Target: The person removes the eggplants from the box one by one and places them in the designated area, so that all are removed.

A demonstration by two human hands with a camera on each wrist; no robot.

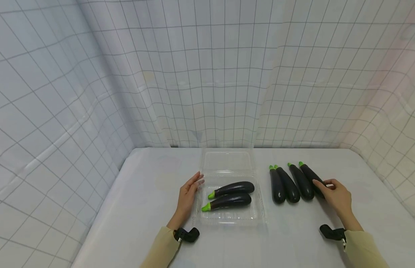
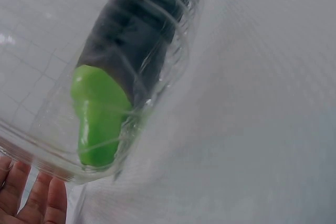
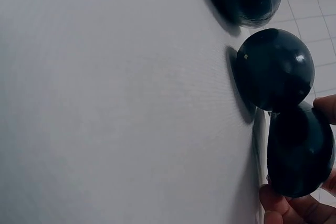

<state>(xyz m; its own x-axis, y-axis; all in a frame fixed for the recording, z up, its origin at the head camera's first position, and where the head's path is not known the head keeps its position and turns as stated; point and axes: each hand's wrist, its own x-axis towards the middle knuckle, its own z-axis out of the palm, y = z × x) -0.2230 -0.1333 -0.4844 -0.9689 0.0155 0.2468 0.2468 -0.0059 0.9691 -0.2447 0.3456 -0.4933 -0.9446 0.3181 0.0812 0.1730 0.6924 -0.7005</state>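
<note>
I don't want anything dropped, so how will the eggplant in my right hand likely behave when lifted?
The rightmost eggplant may be slippery, since its skin looks smooth and shiny. Being rounded, it could roll, though its neighbour might block one side. The thick end probably weighs more, so it may dip if held near the green stem.

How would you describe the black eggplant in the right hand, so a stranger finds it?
On the white table, right of the clear plastic container, four glossy black, green-tipped eggplants form a row. Choose the rightmost eggplant; only this one is held by the right hand.
</note>
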